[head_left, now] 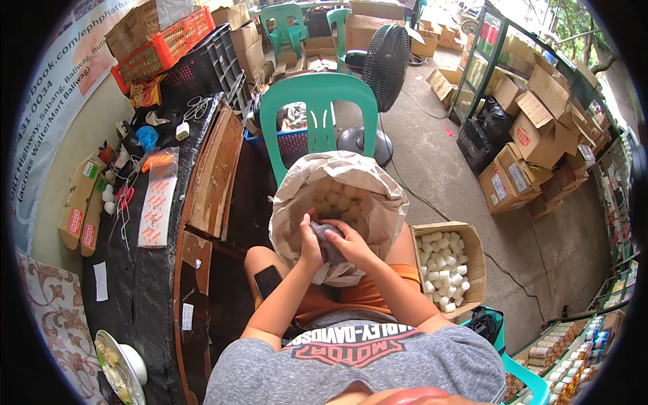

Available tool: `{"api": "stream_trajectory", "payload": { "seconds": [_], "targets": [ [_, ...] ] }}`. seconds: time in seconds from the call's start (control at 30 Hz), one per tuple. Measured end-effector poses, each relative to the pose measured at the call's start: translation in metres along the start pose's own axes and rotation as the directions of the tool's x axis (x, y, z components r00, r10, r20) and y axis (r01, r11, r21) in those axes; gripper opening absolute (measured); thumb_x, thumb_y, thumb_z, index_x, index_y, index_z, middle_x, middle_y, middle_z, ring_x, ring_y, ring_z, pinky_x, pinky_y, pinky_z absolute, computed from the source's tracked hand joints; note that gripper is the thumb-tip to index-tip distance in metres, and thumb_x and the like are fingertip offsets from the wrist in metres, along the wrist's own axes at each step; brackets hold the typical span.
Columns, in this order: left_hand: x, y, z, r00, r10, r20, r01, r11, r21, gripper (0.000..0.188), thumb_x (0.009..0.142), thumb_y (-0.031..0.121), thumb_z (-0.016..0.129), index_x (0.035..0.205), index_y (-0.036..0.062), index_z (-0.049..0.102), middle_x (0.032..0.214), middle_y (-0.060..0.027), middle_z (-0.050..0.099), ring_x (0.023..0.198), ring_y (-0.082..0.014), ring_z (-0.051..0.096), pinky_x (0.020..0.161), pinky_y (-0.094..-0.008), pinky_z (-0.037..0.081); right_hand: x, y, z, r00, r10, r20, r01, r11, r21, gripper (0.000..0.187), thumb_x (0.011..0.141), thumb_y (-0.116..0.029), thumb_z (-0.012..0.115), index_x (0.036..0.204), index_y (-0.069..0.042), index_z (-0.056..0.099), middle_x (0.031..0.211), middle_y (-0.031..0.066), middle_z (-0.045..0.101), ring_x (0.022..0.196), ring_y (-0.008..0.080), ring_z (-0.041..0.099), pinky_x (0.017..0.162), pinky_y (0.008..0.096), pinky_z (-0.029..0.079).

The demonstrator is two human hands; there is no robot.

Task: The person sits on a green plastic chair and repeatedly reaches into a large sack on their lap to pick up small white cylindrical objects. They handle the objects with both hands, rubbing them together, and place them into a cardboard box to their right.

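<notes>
The left hand (pixel 310 244) and the right hand (pixel 352 243) were brought together, clamped on a gray cloth (pixel 332 254) from both sides; whether the cloth enclosed an object could not be determined. The cloth was positioned at the near side of the open mouth of a paper bag (pixel 386 196), inside which pale pieces (pixel 332 198) were visible. A box (pixel 478 278) containing white pieces (pixel 442 264) was located to the right of the bag, and a green chair (pixel 317 86) stood beyond it.
</notes>
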State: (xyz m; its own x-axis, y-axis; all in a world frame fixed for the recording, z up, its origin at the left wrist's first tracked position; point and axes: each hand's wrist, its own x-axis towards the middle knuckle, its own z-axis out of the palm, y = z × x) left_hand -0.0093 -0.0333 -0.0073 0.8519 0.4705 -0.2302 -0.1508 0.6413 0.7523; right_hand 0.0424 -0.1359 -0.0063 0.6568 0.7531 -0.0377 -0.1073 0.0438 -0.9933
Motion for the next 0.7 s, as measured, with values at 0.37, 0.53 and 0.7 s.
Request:
{"api": "stream_trajectory", "payload": {
  "seconds": [0.37,0.53,0.7],
  "targets": [
    [-0.007,-0.016,0.007,0.835,0.256,0.488,-0.551,0.398,0.734,0.056,0.087,0.037,0.044,0.13,0.0047,0.029,0.123,-0.0208,0.031,0.116,-0.0322,0.031,0.101,-0.0393,0.023,0.01,0.011,-0.014,0.894,0.281,-0.349,0.002,0.777,0.63,0.031,0.088,-0.034,0.057,0.089,-0.004,0.059,0.075,0.0002,0.058,0.062,0.0092,0.053,0.056,0.0243,0.043],
    [-0.018,-0.006,0.017,0.783,0.176,0.597,-0.623,0.221,0.751,0.058,0.085,0.034,0.052,0.132,0.0055,0.033,0.124,-0.0225,0.032,0.117,-0.0356,0.032,0.101,-0.0406,0.024,0.014,0.029,-0.028,0.848,0.302,-0.436,0.046,0.777,0.628,0.033,0.086,-0.037,0.057,0.083,-0.005,0.058,0.071,0.0004,0.055,0.06,0.0106,0.053,0.054,0.0255,0.042],
    [-0.012,0.008,0.011,0.82,0.049,0.57,-0.527,0.454,0.719,0.057,0.08,0.025,0.065,0.13,0.0076,0.042,0.115,-0.0148,0.046,0.108,-0.0243,0.046,0.094,-0.033,0.035,0.014,0.03,-0.032,0.833,0.32,-0.451,0.018,0.799,0.601,0.039,0.088,-0.044,0.051,0.087,-0.005,0.058,0.073,0.0023,0.056,0.064,0.0133,0.055,0.057,0.0282,0.044]
  ]
}}
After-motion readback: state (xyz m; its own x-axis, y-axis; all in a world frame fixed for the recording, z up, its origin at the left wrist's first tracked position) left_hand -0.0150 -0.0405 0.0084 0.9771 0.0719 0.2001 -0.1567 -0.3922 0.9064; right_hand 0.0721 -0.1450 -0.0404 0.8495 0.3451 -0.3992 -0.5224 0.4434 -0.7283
